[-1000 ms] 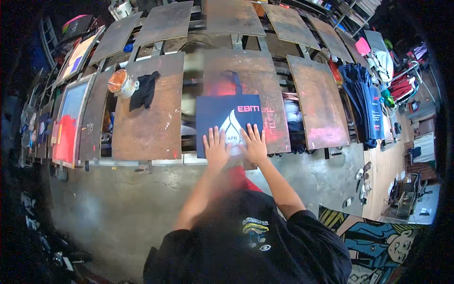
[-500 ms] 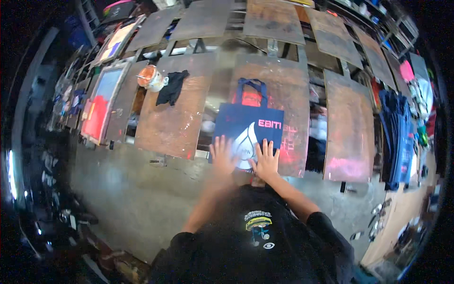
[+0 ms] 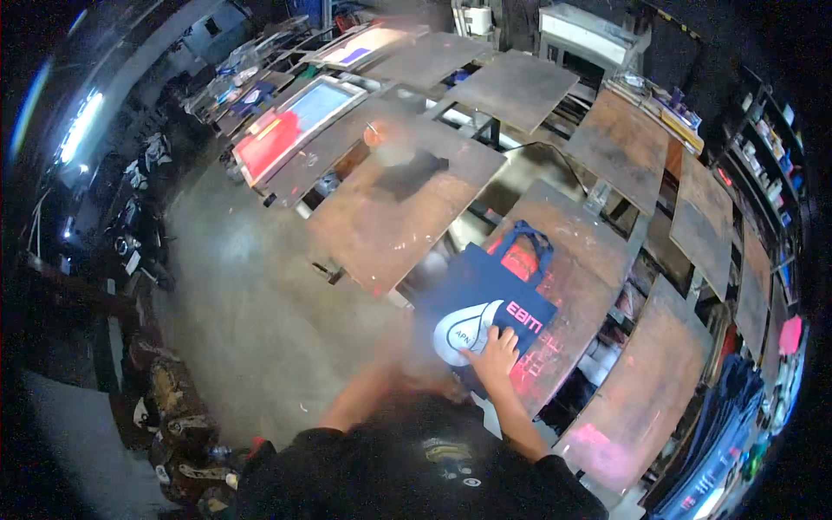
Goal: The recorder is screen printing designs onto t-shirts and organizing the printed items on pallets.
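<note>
A navy tote bag (image 3: 481, 290) with a white drop-shaped print and pink lettering lies flat on a worn brown platen (image 3: 572, 251), handles pointing away from me. My right hand (image 3: 496, 351) rests flat on the bag's near edge, fingers spread, beside the white print. My left hand (image 3: 414, 362) is a motion blur at the bag's near left corner, so its fingers cannot be made out. Neither hand visibly grips anything.
Several more brown platens fan out around the press. On the left neighbouring platen (image 3: 390, 208) lie a black rag (image 3: 407, 178) and an orange-lidded jar (image 3: 374, 134). A screen frame with red ink (image 3: 295, 121) sits further left. Folded blue bags (image 3: 719, 451) hang at lower right. Concrete floor (image 3: 251, 295) is below.
The view has swung left and the press now sits diagonally. My right hand stays flat on the bag; my left hand has slid toward the bag's near left corner and blurred.
</note>
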A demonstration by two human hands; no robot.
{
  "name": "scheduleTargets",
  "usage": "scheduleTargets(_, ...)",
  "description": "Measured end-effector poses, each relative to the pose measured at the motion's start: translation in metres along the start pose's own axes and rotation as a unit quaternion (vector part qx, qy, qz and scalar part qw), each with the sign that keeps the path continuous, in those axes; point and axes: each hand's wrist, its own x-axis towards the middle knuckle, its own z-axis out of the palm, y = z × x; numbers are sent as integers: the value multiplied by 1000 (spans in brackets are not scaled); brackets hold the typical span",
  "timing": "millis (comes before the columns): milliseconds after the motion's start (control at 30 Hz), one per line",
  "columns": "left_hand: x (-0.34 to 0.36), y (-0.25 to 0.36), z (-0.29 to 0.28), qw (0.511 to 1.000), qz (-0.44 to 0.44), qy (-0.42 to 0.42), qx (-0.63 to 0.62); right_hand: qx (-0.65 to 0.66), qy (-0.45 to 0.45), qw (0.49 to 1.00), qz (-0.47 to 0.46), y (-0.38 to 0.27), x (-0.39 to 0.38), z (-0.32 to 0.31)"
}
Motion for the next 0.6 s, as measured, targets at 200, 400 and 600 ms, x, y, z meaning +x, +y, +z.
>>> scheduleTargets(200,26,73,-87,984,-76,-26,-161,-77,-23,995,57,1,2,22)
scheduleTargets(400,67,-20,-143,939,214,183,-196,-182,-75,978,-68,-102,36,-35)
scheduleTargets(600,81,-147,-285,918,46,210,-333,93,9,951,-296,-286,57,14)
